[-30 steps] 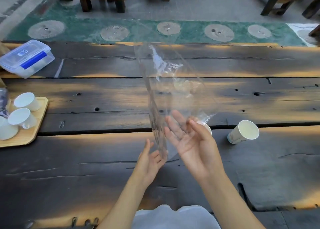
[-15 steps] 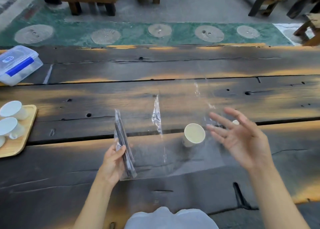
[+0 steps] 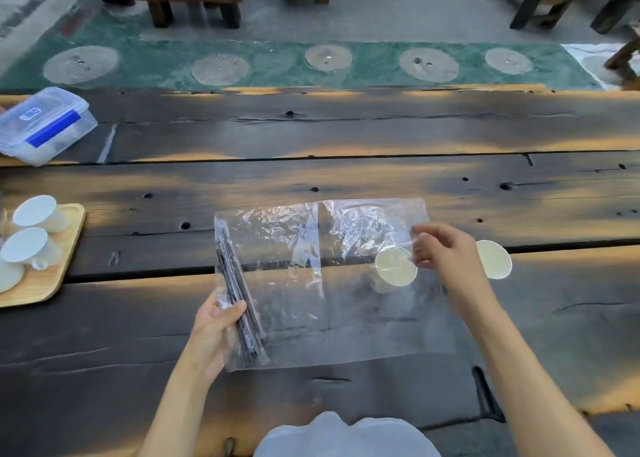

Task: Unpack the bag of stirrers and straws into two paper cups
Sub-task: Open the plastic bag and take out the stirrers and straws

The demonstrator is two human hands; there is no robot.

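A clear plastic bag point(image 3: 311, 283) is stretched flat above the dark wooden table point(image 3: 346, 134). Dark stirrers and straws point(image 3: 239, 297) lie bundled at its left end. My left hand point(image 3: 218, 325) grips that end, bundle and plastic together. My right hand point(image 3: 446, 249) pinches the bag's right edge near its upper corner. Two paper cups stand upright on the table: one point(image 3: 394, 266) shows through the bag beside my right hand, the other point(image 3: 495, 259) is partly hidden behind that hand.
A wooden tray point(image 3: 52, 280) with white cups point(image 3: 34, 211) sits at the left edge. A clear lidded box with a blue label point(image 3: 45, 124) is at the far left. Wooden benches and chairs stand beyond the table.
The bag has been spread out flat. My right hand, empty with fingers apart before, has closed on the bag's right edge. My left hand still holds the stirrer end.
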